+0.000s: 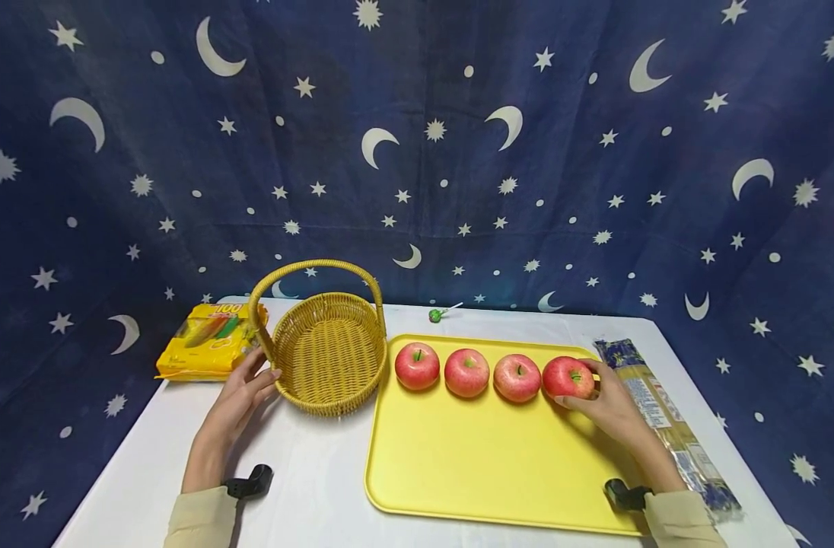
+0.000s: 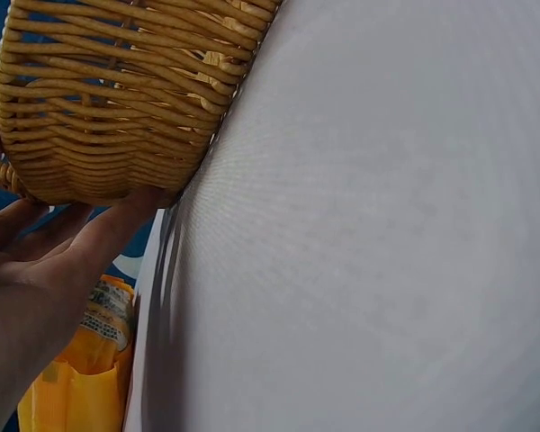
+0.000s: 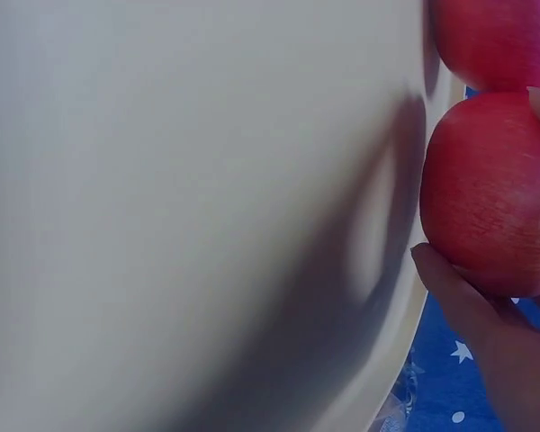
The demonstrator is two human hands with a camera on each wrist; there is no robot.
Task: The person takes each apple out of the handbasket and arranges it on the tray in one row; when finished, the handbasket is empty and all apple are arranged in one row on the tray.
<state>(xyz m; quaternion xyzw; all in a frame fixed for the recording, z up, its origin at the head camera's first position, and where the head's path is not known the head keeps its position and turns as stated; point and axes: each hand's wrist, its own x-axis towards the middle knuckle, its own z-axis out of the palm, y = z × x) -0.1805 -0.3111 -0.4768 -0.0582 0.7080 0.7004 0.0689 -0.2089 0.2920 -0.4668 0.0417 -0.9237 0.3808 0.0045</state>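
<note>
A wicker basket (image 1: 329, 358) with a tall arched handle stands on the left of the table, and nothing lies in it. My left hand (image 1: 242, 396) holds its left side near the handle's foot; in the left wrist view the fingers (image 2: 117, 229) lie against the woven wall. On the yellow tray (image 1: 458, 464), red apples sit in a row along the far edge. My right hand (image 1: 612, 403) grips the rightmost apple (image 1: 566, 377), thumb in front and fingers behind. In the right wrist view that apple (image 3: 490, 193) is beside its neighbour (image 3: 499, 40).
A yellow snack packet (image 1: 208, 342) lies left of the basket. Behind the tray is a green lollipop (image 1: 436, 315). A long clear packet with blue ends (image 1: 653, 403) lies along the tray's right side. A dark blue star-patterned cloth (image 1: 417, 152) hangs behind the white table.
</note>
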